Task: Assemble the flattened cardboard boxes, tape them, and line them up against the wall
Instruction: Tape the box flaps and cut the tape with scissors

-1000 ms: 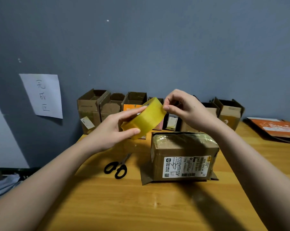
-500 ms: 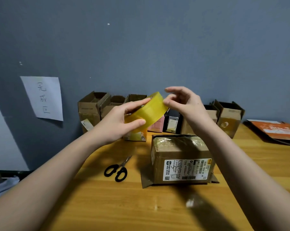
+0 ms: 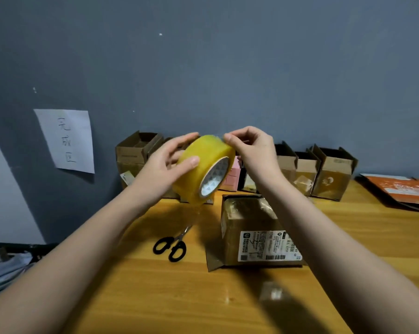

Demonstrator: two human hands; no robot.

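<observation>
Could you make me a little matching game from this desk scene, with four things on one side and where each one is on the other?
Things:
1. yellow roll of clear tape
2. black-handled scissors
3. brown cardboard box with a white shipping label
4. white paper sheet with handwriting

Places:
A. stuck on the grey wall
B. lying on the wooden table, left of the box
C. held up between both hands
D. standing on the table, below the right forearm

Pairs: 1-C, 2-B, 3-D, 4-A

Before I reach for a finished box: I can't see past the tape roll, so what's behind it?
Behind the tape roll stands the row of open boxes against the wall, with a pink box showing beside the roll. The left hand and the roll cover the boxes between.
</observation>
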